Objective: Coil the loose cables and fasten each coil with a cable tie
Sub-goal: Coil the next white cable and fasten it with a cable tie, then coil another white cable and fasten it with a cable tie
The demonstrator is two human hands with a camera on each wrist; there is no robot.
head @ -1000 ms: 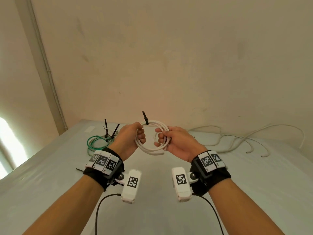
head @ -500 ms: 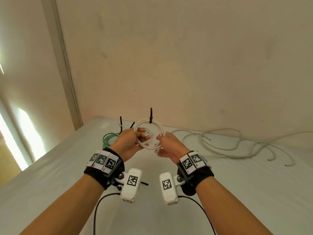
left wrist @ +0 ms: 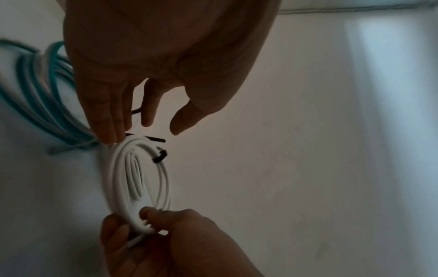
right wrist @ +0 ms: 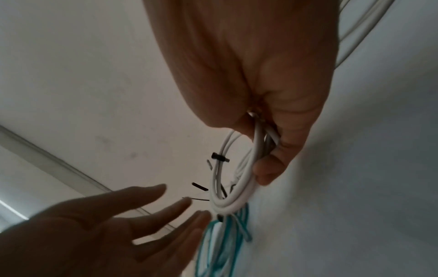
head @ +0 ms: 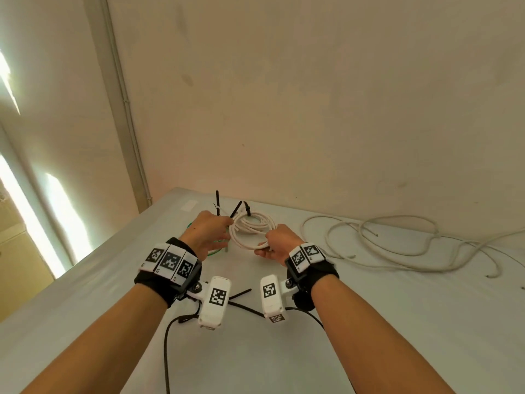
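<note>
Right hand (left wrist: 166, 243) pinches white coil (left wrist: 140, 180) (black tie (left wrist: 160, 156) on); left hand (left wrist: 151, 61) fingers straight.

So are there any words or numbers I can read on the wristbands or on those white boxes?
None: no words or numbers are readable anywhere.
Black wristbands: white tiles with black-and-white square code patterns, not letters.
White box-shaped wrist cameras: the same kind of code squares.
Small white label on the grey table: too small to read.

Bare pale grey table top (head: 369, 336) along the near edge and near right corner.

Blocked toward the far left corner by a coiled green cable (head: 211, 251) with upright black cable ties (head: 217, 201); along the far edge by a sprawling loose white cable (head: 397, 245); between the forearms by loose black cable ties (head: 240, 294) lying flat.
</note>
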